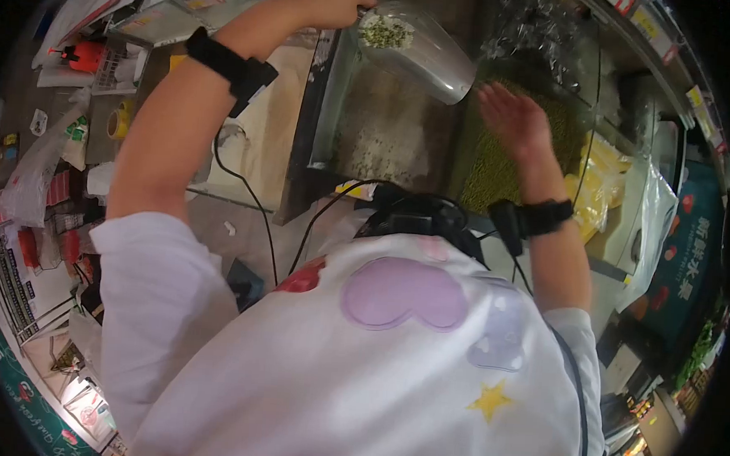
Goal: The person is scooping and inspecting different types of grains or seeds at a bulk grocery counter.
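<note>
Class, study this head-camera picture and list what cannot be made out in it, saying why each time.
All in the head view:
- Clear scoop: its gripped end is hidden by the left hand.
- Right hand: blurred, so finger detail is lost.
- Green grains: those behind the right hand are hidden by it.
- Price label: print too small and blurred to read.

The left hand [335, 3] grips a clear scoop [435, 66] holding green and white bits [388, 33] above a bin [404, 106] strewn with similar bits. The right hand [515, 124], fingers extended, hovers over green beans [491, 181] near the scoop's lip.
</note>
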Motion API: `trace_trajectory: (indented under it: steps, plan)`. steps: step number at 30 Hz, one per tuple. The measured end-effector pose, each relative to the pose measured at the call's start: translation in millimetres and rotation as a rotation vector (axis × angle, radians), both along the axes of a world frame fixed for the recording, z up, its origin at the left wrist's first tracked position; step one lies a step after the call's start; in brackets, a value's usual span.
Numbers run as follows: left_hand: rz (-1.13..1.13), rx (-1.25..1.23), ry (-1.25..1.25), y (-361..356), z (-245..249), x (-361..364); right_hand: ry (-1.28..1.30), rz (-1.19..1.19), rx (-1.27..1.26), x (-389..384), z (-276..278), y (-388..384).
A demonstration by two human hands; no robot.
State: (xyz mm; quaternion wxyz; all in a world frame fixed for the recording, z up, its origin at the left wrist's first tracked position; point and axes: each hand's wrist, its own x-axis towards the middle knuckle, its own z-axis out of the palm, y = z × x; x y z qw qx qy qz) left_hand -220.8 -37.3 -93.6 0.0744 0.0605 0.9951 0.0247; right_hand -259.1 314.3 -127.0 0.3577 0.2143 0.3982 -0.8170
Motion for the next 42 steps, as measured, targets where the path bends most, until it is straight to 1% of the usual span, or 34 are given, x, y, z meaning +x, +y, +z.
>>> trace_trajectory:
  steps: [1,2,3,5,7,8,9,10,12,13,14,15,16,18,19,20,21,23,25,27,28,30,31,33,34,35,36,37,39,42]
  plan:
    - [0.021,-0.050,0.005,6.2,22.9,1.1,-0.013,0.010,-0.037,-2.7,-2.7,-15.1]
    - [0.039,-0.042,0.039,15.8,45.0,6.1,-0.029,0.023,-0.075,-4.4,-3.2,-28.2]
    - [0.047,-0.051,0.052,14.7,53.8,4.2,-0.017,0.031,-0.084,-5.0,-0.8,-40.1]
    - [-0.049,-0.082,0.107,9.3,68.9,3.7,-0.046,-0.028,-0.193,-3.0,4.5,-60.3]
    - [-0.012,-0.064,0.063,17.0,87.8,5.5,-0.010,-0.015,-0.201,4.0,17.0,-67.7]
    - [0.021,-0.031,0.017,21.8,95.1,7.1,0.067,0.023,-0.223,8.1,25.5,-68.8]
    - [0.025,-0.039,0.019,25.6,99.5,9.2,0.144,0.061,-0.243,10.8,30.4,-68.5]
    - [0.061,-0.014,0.021,29.2,103.2,11.4,0.145,0.065,-0.250,12.0,30.8,-67.9]
    - [0.096,0.009,0.024,30.9,107.3,11.9,0.267,0.063,-0.221,14.7,30.6,-65.8]
    - [0.087,0.029,-0.048,31.0,108.1,11.4,0.269,0.063,-0.221,16.6,33.7,-61.9]
    - [0.078,0.050,-0.119,32.1,108.7,10.6,0.292,0.083,-0.277,18.7,39.6,-56.5]
    - [0.076,0.051,-0.115,36.0,109.0,11.8,0.316,0.103,-0.333,18.5,43.4,-52.5]
    - [0.075,0.066,-0.116,41.3,109.2,15.2,0.321,0.104,-0.332,16.1,40.5,-49.2]
    - [0.074,0.083,-0.111,41.8,107.3,16.1,0.556,0.259,0.008,10.2,33.4,-42.0]
    - [0.092,0.135,-0.111,37.0,103.7,16.8,0.556,0.259,0.008,8.8,32.5,-40.3]
    - [0.112,0.193,-0.107,34.5,100.9,17.4,0.583,0.292,0.076,6.6,34.6,-37.7]
    - [0.114,0.196,-0.105,35.0,101.5,20.6,0.607,0.323,0.141,5.8,36.8,-36.8]
    - [0.118,0.136,-0.023,36.9,104.1,28.7,0.598,0.297,0.169,6.6,42.6,-36.4]
    - [0.140,0.120,-0.014,28.0,94.0,32.9,0.585,0.267,0.195,5.1,43.7,-35.7]
    - [0.167,0.104,0.003,23.6,95.0,38.1,0.527,0.296,0.095,1.2,41.8,-36.9]
    - [0.183,0.085,-0.047,25.4,101.2,41.1,0.526,0.296,0.095,-0.1,38.5,-37.2]
    - [0.210,0.063,-0.091,21.4,104.9,46.9,0.366,0.307,-0.097,-4.3,28.6,-41.2]
    - [0.211,0.097,-0.082,17.5,101.5,47.9,0.367,0.307,-0.097,-7.2,19.9,-42.0]
    - [0.231,0.120,-0.074,19.7,107.9,54.7,0.158,0.353,-0.132,-12.7,5.6,-46.9]
    - [0.273,0.089,-0.091,29.7,117.4,58.2,0.159,0.353,-0.133,-9.0,16.2,-49.6]
    - [0.326,0.049,-0.108,37.4,127.9,62.6,0.095,0.398,-0.047,-4.5,30.7,-55.7]
    - [0.334,0.045,-0.109,42.7,133.4,64.5,0.032,0.439,0.046,0.1,40.3,-59.0]
    - [0.319,0.026,-0.112,46.7,136.6,65.0,0.034,0.439,0.046,4.0,40.0,-60.1]
    - [0.329,-0.007,-0.121,48.4,141.4,70.1,0.174,0.526,-0.008,10.7,36.3,-65.6]
    - [0.310,-0.083,-0.112,47.6,139.4,71.4,0.200,0.496,-0.005,12.7,31.3,-71.3]
